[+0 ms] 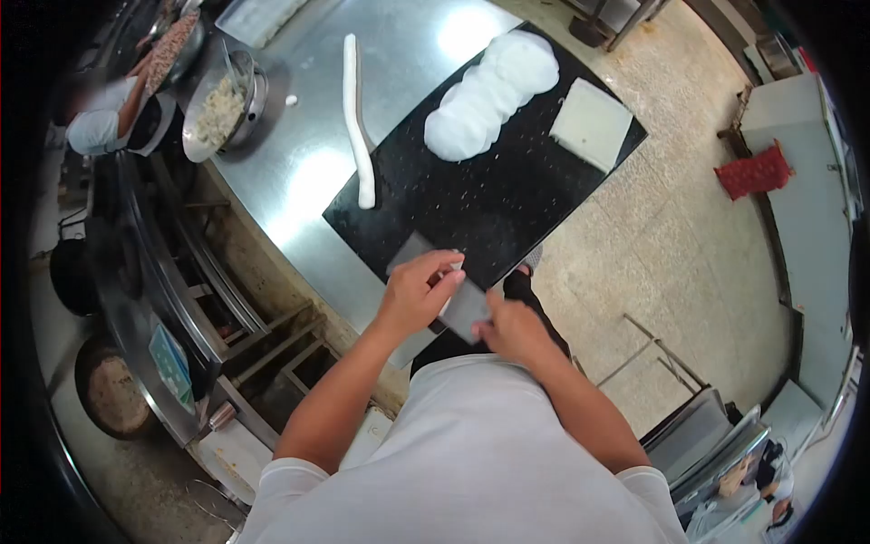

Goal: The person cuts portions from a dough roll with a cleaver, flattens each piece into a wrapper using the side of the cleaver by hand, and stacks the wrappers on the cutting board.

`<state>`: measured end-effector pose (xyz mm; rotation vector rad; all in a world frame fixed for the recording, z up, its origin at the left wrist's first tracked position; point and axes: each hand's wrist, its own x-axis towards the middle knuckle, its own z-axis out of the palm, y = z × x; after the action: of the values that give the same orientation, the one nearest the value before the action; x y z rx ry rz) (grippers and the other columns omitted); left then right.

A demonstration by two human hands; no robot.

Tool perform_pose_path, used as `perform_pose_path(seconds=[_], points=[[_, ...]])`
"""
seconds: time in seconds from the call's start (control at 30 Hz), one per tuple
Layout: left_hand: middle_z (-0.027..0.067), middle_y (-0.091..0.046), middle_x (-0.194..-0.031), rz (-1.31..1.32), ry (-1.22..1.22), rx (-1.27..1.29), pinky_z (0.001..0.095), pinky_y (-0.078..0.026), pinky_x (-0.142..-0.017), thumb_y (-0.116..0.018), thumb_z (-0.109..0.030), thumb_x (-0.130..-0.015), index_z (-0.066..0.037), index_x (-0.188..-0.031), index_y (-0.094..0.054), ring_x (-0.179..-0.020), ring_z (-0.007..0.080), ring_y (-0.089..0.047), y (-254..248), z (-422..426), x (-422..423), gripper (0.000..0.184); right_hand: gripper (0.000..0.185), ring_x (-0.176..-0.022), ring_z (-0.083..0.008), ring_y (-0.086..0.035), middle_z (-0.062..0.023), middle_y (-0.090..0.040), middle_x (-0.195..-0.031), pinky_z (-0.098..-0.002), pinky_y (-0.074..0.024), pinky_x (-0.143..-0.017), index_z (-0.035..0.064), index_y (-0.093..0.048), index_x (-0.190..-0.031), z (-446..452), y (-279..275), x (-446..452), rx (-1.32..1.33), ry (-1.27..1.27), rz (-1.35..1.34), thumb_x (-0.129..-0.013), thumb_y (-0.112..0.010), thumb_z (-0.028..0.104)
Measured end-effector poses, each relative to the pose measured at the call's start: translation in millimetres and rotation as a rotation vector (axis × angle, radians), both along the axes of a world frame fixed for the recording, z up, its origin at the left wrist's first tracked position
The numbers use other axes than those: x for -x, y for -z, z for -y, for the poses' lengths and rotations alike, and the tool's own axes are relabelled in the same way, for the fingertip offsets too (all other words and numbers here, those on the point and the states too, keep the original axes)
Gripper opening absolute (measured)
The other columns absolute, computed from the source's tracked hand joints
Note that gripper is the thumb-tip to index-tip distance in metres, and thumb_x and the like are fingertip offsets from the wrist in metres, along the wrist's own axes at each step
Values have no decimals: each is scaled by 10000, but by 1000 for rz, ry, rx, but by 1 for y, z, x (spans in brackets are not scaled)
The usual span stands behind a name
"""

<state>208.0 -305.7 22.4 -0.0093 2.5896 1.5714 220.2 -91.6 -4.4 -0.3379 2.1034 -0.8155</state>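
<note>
Both hands are at the near edge of a black board (399,238). My left hand (421,288) is closed in a pinch on a small white piece (455,267), partly hidden by the fingers. The fingers of my right hand (509,328) are wrapped round the near end of a flat grey blade (467,308), which passes under my left hand and is blurred. Overlapping thin white dough rounds (489,95) lie on the far part of the board. A long white dough roll (352,109) runs from the steel table onto the board's left side.
A pale square stack (592,124) sits at the board's right corner. On the steel table (308,118) stands a metal bowl of filling (217,113), with a tray (258,18) behind. Another person (104,118) is at upper left, one more at lower right.
</note>
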Motion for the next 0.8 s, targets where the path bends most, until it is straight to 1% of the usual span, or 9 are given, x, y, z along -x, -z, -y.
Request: perform_pose_path(seconds=[0.07,0.17,0.23,0.3,0.4,0.47,0.57,0.63,0.8], points=[[4,-685,-872,176,-46,-110,242,-491,-636,-712,-81,-960,-41,-1234,-713,-717,65,-589,-17,-14,14,277,470,-916,-487,-703,-314,-707,-921,-541,-550,-831,-17,-555,-1191,-25,4,1,57,-48,-1,-881,-768,264],[-11,-666,-882,-5,-97,-112,240,-489,-654,-694,-99,-971,-46,-1273,-696,-747,62,-588,-18,-41,77,307,425,-906,-461,-711,-286,-718,-921,-533,-550,-808,-21,-586,-1110,-73,-1,22,70,-70,-6,-867,-786,263],[0,-654,-948,138,-210,-139,251,-507,-701,-664,-121,-986,-46,-1354,-642,-804,78,-599,-30,-54,138,376,402,-900,-451,-713,-272,-723,-920,-527,-549,-797,-25,-598,-1069,-107,-9,41,37,-42,-32,-861,-792,259],[37,-653,-1010,22,-333,-449,263,-525,-740,-635,-151,-1000,-52,-1421,-587,-859,116,-623,-7,-66,202,435,352,-867,-428,-724,-258,-732,-921,-490,-558,-772,-27,-602,-1033,-139,-16,53,-5,128,1,-867,-788,222],[108,-666,-1151,91,-398,-568,296,-549,-796,-649,-189,-992,-55,-1470,-538,-921,159,-652,21,-68,268,509,315,-834,-374,-744,-222,-750,-917,-433,-564,-734,-22,-614,-1015,-169,-29,69,103,279,-77,-888,-780,213],[163,-655,-1276,-11,-444,-43,336,-564,-865,-674,-228,-975,-44,-1470,-538,-979,218,-678,52,-61,281,545,311,-815,-323,-747,-206,-757,-919,-398,-562,-717,-23,-611,-1013,-178,-32,78,205,344,-174,-900,-777,215],[182,-616,-1378,-187,-315,99,370,-562,-928,-700,-232,-953,-40,-1473,-534,-1065,277,-688,30,-61,235,579,310,-718,-199,-706,-130,-738,-843,-309,-535,-656,-5,-608,-1014,-173,-34,94,353,492,-198,-960,-737,272],[215,-638,-1332,-264,-266,163,418,-531,-981,-739,-161,-896,-22,-1352,-614,-1203,363,-631,28,-48,186,492,273,-624,-146,-627,-70,-667,-785,-285,-495,-587,29,-597,-1027,-156,-17,112,753,758,-193,-1019,-654,296],[181,-623,-1203,-433,-597,733,478,-469,-1007,-817,-217,-839,-44,-1163,-666,-1142,403,-589,38,21,64,397,191,-551,-120,-554,-16,-576,-746,-291,-465,-507,75,-555,-1075,-109,39,144,693,1103,144,-1067,-551,266]])
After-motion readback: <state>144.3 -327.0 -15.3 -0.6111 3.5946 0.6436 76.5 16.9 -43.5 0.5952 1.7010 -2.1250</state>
